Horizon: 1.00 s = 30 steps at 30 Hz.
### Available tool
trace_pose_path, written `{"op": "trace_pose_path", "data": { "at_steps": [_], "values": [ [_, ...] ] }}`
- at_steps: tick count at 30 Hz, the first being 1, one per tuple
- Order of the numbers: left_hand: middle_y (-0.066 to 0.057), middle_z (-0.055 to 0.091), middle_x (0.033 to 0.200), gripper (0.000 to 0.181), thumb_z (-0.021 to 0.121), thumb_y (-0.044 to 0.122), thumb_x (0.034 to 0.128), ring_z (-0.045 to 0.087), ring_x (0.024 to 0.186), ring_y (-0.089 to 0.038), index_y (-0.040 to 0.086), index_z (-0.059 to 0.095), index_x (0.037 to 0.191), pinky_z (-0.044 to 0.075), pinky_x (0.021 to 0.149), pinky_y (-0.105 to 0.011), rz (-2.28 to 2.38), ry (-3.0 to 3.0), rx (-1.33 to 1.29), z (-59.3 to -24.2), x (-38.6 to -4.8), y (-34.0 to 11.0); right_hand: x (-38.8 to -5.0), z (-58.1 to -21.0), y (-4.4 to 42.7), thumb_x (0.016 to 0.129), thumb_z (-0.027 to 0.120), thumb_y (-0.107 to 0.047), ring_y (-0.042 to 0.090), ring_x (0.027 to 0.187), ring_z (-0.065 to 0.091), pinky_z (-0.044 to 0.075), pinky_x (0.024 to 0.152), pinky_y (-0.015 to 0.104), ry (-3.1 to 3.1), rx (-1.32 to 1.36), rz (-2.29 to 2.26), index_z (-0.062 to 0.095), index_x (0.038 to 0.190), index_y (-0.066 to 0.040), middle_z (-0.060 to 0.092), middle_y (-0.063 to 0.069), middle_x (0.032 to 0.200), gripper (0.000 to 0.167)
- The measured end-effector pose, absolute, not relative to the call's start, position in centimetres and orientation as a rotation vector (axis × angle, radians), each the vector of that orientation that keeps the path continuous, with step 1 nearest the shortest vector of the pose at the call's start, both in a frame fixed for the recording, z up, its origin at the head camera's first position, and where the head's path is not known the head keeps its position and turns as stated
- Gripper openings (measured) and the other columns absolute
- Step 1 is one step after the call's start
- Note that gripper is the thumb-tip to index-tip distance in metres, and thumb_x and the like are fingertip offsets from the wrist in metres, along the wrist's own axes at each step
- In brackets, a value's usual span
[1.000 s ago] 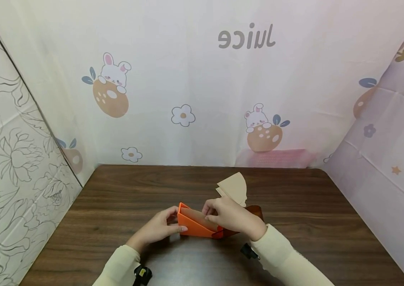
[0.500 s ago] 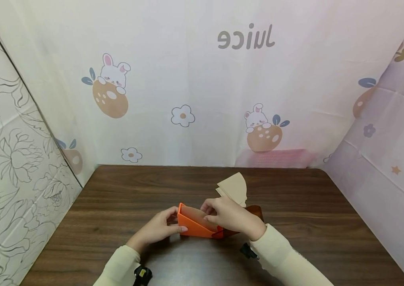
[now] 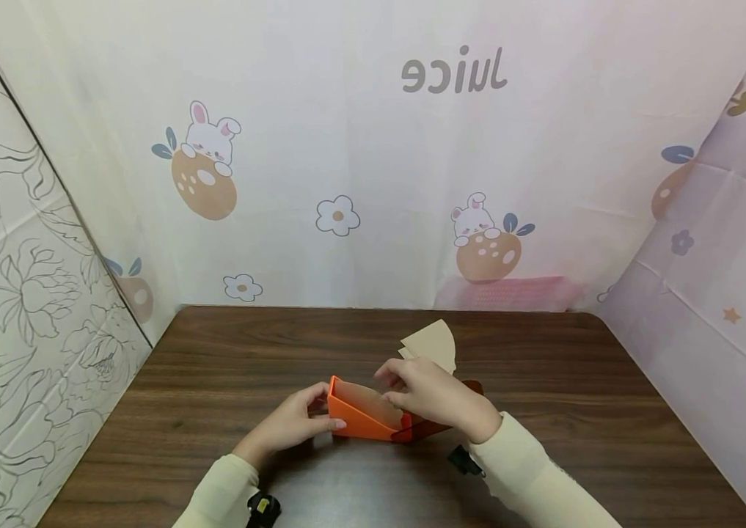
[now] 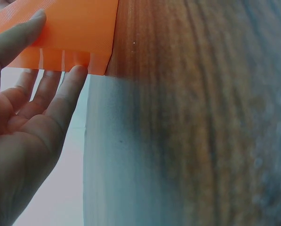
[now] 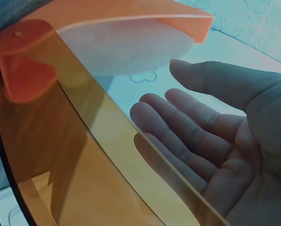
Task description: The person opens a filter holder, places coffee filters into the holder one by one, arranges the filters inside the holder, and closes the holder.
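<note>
Positions are given with the orange box as the clock centre and the far table edge at twelve. Nearest, a black wrist camera is worn at eight o'clock, below the left sleeve; a second is carried at four, beside the right sleeve. The brown wooden table is spread beneath both.

The orange box is placed at the table's middle, with beige paper seated inside. It is gripped at nine o'clock by the left hand, the thumb laid on one face and the fingers on the opposite one.

At three o'clock a clear brown lid is extended from the box's end; it is partly covered by the right hand. That hand is held at two o'clock, its fingers loosely bent and the thumb set well apart. Whether the paper is touched cannot be told.

Beyond the right hand, loose paper sheets are laid between one and two o'clock, their near end hidden by it. The far side is bounded by a printed curtain.
</note>
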<state>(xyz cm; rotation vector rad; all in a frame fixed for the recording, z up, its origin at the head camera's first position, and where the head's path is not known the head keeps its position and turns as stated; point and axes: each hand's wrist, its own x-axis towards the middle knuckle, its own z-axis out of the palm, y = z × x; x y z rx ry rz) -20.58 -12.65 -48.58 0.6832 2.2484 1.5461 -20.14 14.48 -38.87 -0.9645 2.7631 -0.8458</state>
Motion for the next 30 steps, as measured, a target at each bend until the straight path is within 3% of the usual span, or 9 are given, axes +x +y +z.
{"op": "trace_pose_path", "data": {
  "at_steps": [30],
  "values": [
    [-0.002, 0.066, 0.114, 0.032, 0.077, 0.022, 0.0912, 0.062, 0.11, -0.022, 0.012, 0.061, 0.116, 0.052, 0.087, -0.029, 1.578, 2.202, 0.677, -48.6, -20.6, -12.6, -21.7, -35.9, 20.3, 0.092, 0.075, -0.014, 0.014, 0.089, 0.067, 0.056, 0.077, 0.034, 2.868, -0.858, -0.938, 0.069, 0.111, -0.007, 0.071, 0.001, 0.099, 0.021]
  ]
}}
